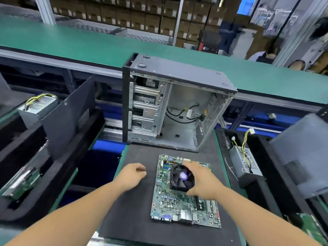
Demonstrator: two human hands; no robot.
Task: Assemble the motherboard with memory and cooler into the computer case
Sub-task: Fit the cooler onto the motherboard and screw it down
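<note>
A green motherboard (179, 205) lies flat on the black foam mat (134, 210) in front of me. A black cooler fan (181, 177) sits on its upper half. My right hand (204, 181) grips the cooler, with a finger over its far edge and the thumb at its near right corner. My left hand (132, 175) hovers left of the board with fingers loosely curled, holding nothing. The open computer case (177, 103) stands upright beyond the board, its bare metal interior and loose black cables facing me.
A black side panel (69, 118) leans at the left beside a grey power supply (38, 105). Another power supply (245, 162) with yellow wires lies at the right in black foam. A green conveyor (88, 41) runs behind the case. A grey case (305, 157) stands far right.
</note>
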